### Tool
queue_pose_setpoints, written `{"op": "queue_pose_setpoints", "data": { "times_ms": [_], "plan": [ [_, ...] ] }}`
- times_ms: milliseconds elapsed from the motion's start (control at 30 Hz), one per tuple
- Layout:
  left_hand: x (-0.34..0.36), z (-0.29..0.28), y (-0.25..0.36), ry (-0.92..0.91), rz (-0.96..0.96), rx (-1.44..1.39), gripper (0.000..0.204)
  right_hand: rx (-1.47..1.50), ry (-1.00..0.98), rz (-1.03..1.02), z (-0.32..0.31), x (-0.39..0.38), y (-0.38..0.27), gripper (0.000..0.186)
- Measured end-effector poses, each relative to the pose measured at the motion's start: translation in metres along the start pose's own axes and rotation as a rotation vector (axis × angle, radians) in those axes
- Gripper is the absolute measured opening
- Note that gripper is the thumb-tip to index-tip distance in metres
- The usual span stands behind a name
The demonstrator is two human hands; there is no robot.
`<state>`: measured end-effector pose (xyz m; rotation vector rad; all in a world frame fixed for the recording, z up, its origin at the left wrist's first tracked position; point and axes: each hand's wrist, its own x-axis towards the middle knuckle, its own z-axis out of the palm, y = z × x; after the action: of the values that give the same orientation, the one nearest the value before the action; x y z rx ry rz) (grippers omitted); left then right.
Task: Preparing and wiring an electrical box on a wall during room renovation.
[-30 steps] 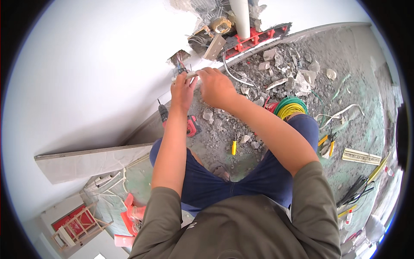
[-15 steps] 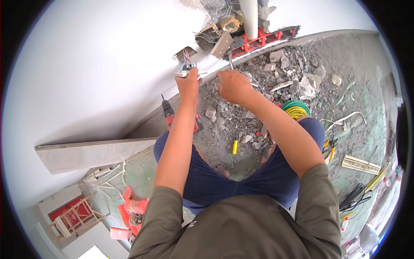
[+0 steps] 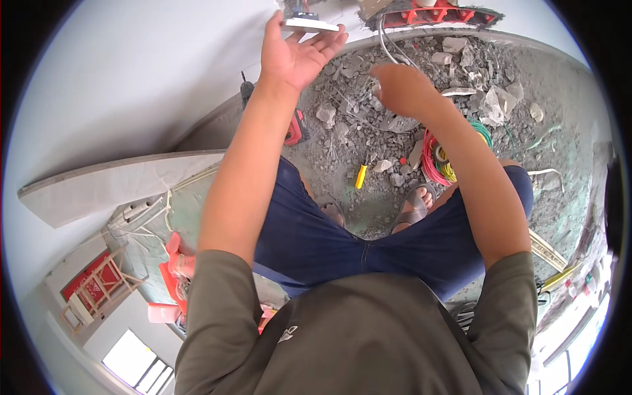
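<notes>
A white wall plate (image 3: pixel 309 26) with a dark back part sits at the wall, in front of the top edge of the picture. My left hand (image 3: pixel 293 59) supports it palm up, thumb at its left side and fingers spread beneath it toward the right. To the right, my right hand (image 3: pixel 403 89) hovers over the rubble with fingers curled and slightly blurred. Whatever it may hold is hidden. A loose grey cable (image 3: pixel 384 45) hangs just beyond that hand.
Broken concrete (image 3: pixel 497 102) covers the floor along the wall. A red and black drill (image 3: pixel 296 128) lies by my left forearm. Between my feet are a yellow-handled tool (image 3: pixel 361 176) and coils of red, yellow and green wire (image 3: pixel 431 158). A grey board (image 3: pixel 118 178) leans left.
The view has tipped downward, so the wall opening has left the picture. My left hand has turned palm up under the plate. My right hand has moved slightly away from it.
</notes>
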<state>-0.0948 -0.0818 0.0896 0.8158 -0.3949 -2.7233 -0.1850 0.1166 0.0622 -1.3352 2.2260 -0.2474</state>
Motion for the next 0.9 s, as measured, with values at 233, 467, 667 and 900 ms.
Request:
{"op": "queue_pose_setpoints", "data": {
  "times_ms": [233,467,667,900],
  "plan": [
    [0.009,-0.027,0.029,-0.091,-0.075,0.250,0.055,0.373,-0.231,-0.275,0.135,0.016,-0.071,0.084],
    [0.006,0.018,-0.027,0.135,0.069,0.227,0.036,1.410,-0.081,-0.128,0.254,0.068,-0.153,0.061],
    [-0.009,-0.006,-0.001,0.090,0.099,0.234,0.033,1.237,-0.135,-0.145,0.177,0.056,-0.205,0.051],
    [-0.002,0.002,-0.004,0.081,0.025,0.132,0.030,1.032,-0.102,-0.117,0.169,0.020,-0.120,0.052]
  ]
}}
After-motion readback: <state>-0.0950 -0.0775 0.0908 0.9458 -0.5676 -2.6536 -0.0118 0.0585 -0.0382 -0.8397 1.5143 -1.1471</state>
